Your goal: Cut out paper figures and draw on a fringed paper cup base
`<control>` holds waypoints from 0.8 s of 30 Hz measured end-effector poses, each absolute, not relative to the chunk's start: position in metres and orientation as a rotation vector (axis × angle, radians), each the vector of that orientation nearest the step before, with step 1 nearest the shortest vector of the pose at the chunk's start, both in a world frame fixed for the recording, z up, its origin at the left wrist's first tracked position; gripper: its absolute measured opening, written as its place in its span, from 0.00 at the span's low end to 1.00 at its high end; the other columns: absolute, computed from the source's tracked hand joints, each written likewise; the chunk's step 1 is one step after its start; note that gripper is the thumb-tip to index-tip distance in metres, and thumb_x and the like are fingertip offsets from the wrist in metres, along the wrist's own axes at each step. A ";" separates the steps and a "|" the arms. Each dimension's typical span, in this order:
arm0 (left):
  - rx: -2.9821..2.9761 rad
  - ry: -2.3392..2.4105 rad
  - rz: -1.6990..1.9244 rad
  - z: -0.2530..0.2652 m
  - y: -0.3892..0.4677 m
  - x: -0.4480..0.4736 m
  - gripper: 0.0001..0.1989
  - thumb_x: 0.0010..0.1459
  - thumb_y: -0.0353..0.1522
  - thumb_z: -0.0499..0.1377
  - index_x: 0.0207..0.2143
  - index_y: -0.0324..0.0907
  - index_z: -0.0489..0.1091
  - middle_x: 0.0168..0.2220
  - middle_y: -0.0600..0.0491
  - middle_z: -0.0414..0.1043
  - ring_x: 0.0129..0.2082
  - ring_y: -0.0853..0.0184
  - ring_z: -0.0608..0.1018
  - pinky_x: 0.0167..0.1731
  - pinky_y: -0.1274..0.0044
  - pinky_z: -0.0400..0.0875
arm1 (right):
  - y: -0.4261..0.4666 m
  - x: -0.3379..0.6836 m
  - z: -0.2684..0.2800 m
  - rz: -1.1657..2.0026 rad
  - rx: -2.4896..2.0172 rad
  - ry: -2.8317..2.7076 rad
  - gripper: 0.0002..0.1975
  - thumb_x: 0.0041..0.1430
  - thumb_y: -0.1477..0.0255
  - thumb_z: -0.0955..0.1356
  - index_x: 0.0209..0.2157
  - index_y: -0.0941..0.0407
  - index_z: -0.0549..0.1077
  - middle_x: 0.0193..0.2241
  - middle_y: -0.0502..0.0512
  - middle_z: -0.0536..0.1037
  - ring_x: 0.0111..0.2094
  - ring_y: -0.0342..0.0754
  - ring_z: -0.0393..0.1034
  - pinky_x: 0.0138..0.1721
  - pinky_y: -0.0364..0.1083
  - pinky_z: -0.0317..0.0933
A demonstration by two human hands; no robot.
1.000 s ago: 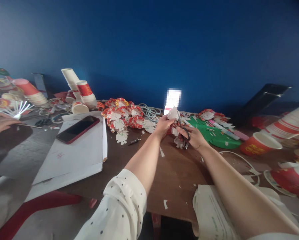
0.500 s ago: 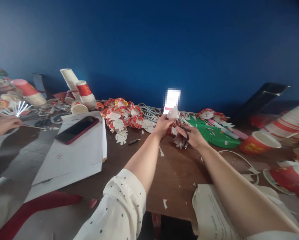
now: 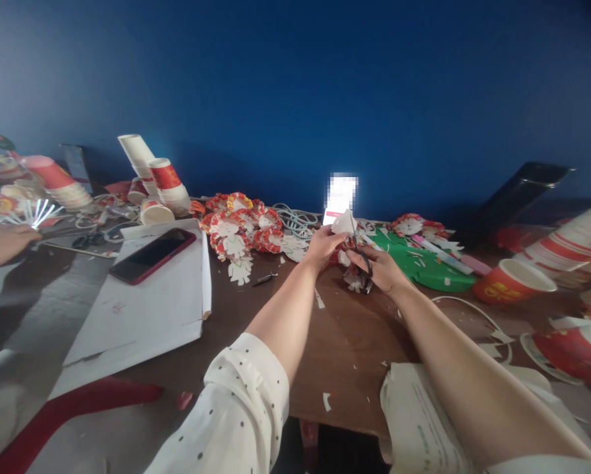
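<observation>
Between finger and thumb, my left hand (image 3: 323, 248) pinches a small piece of white paper (image 3: 343, 222) over the far part of the table. My right hand (image 3: 380, 268) is closed round the dark handles of a pair of scissors (image 3: 365, 262). The blades point up toward the paper; whether they touch it I cannot tell. Below the scissors lies a white cut-out (image 3: 355, 282), partly hidden by my fingers. Just behind the paper stands a lit phone (image 3: 338, 197), its screen blurred out.
Red-and-white cut paper pieces (image 3: 233, 227) are heaped left of my hands. A green sheet (image 3: 426, 263) with scraps and pens lies to the right. Paper cups (image 3: 167, 184) stand at the back left, and a red cup (image 3: 512, 282) lies right. Another person's hand (image 3: 6, 247) is at the far left.
My hands and the scissors stay almost in place, the scissors having shifted very slightly. At the far left, the other person's hand has moved a little.
</observation>
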State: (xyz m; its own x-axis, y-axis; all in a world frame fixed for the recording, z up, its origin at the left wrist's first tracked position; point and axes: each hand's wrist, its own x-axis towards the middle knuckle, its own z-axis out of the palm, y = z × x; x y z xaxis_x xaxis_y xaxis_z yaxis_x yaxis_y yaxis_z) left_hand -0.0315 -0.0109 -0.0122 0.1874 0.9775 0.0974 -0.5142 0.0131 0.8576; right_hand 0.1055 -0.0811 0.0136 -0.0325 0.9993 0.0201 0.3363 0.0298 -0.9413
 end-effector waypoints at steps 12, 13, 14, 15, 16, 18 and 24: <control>0.898 0.602 1.297 -0.003 -0.017 -0.035 0.10 0.44 0.29 0.67 0.31 0.38 0.71 0.22 0.56 0.72 0.22 0.72 0.72 0.27 0.77 0.67 | -0.088 0.102 0.022 1.068 -1.424 -1.481 0.24 0.45 0.48 0.74 0.23 0.57 0.75 0.20 0.53 0.73 0.22 0.44 0.66 0.24 0.44 0.61; 0.893 0.601 1.292 -0.003 -0.017 -0.035 0.11 0.44 0.29 0.67 0.31 0.38 0.71 0.23 0.56 0.72 0.22 0.71 0.73 0.29 0.77 0.68 | -0.088 0.102 0.022 1.065 -1.428 -1.482 0.24 0.45 0.48 0.74 0.23 0.57 0.75 0.20 0.53 0.73 0.21 0.43 0.65 0.24 0.44 0.61; 0.888 0.603 1.286 -0.003 -0.017 -0.035 0.11 0.44 0.28 0.67 0.32 0.38 0.70 0.23 0.56 0.72 0.23 0.71 0.74 0.30 0.76 0.69 | -0.088 0.102 0.022 1.062 -1.432 -1.484 0.24 0.45 0.48 0.74 0.23 0.57 0.75 0.19 0.53 0.73 0.21 0.43 0.65 0.23 0.44 0.61; 0.885 0.608 1.280 -0.003 -0.016 -0.034 0.12 0.44 0.28 0.68 0.32 0.38 0.70 0.24 0.55 0.73 0.23 0.70 0.75 0.30 0.76 0.70 | -0.089 0.102 0.022 1.055 -1.435 -1.486 0.24 0.45 0.47 0.74 0.23 0.57 0.75 0.19 0.53 0.73 0.21 0.44 0.65 0.23 0.44 0.60; 0.885 0.615 1.275 -0.004 -0.016 -0.034 0.12 0.44 0.28 0.68 0.32 0.38 0.70 0.24 0.55 0.73 0.24 0.70 0.75 0.31 0.76 0.70 | -0.089 0.102 0.022 1.049 -1.436 -1.489 0.25 0.45 0.47 0.74 0.23 0.56 0.75 0.19 0.53 0.73 0.21 0.44 0.65 0.22 0.44 0.60; 0.894 0.628 1.269 -0.005 -0.014 -0.034 0.11 0.45 0.28 0.67 0.32 0.38 0.69 0.25 0.54 0.74 0.25 0.69 0.76 0.31 0.76 0.71 | -0.089 0.101 0.022 1.043 -1.434 -1.491 0.25 0.44 0.46 0.73 0.24 0.56 0.75 0.18 0.53 0.72 0.20 0.44 0.64 0.21 0.44 0.60; 0.922 0.661 1.294 -0.008 -0.012 -0.034 0.11 0.45 0.30 0.68 0.29 0.38 0.68 0.22 0.57 0.71 0.22 0.72 0.74 0.28 0.78 0.68 | -0.088 0.102 0.022 1.039 -1.454 -1.500 0.25 0.44 0.46 0.73 0.23 0.56 0.75 0.19 0.53 0.72 0.20 0.44 0.65 0.22 0.45 0.60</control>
